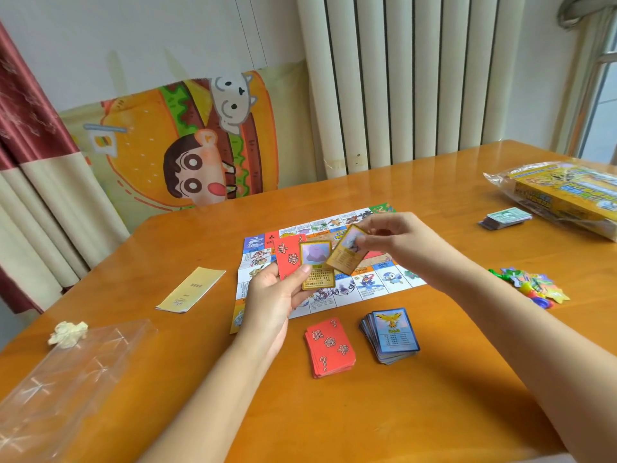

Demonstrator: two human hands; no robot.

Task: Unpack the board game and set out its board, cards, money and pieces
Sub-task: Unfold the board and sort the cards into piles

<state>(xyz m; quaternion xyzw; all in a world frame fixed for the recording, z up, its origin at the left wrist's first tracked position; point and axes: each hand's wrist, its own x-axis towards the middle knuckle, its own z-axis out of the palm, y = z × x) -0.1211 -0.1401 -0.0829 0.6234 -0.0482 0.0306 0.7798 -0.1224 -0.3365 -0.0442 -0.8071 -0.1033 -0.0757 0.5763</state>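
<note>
You're in the card-sorting step, by my reading. Your left hand (277, 295), just left of centre, grips a small fan of cards under the thumb. A gold-bordered card with a purple creature (317, 265) sits in front and a red-backed card (287, 259) behind. Your right hand (394, 242), at centre, pinches a second gold-bordered card (347, 253), which is tilted. It hangs over the creased paper game board (387, 279), which lies flat in mid-frame.

Below centre sit a stack of red-backed cards (329, 345) and a stack of blue-bordered cards (390, 335), side by side and apart. I see no gold-bordered stack, so the next move probably calls for starting one on the glossy orange wooden table (434, 412) beside those two. The cards look thin and slick, and the blue stack is splayed, so lay yours down square.

At upper right, a stack of greenish paper money (505, 218) lies near the yellow cardboard box (564, 192) in its clear bag. A heap of bright plastic pieces (531, 287) waits at the right edge, not yet laid out.
</note>
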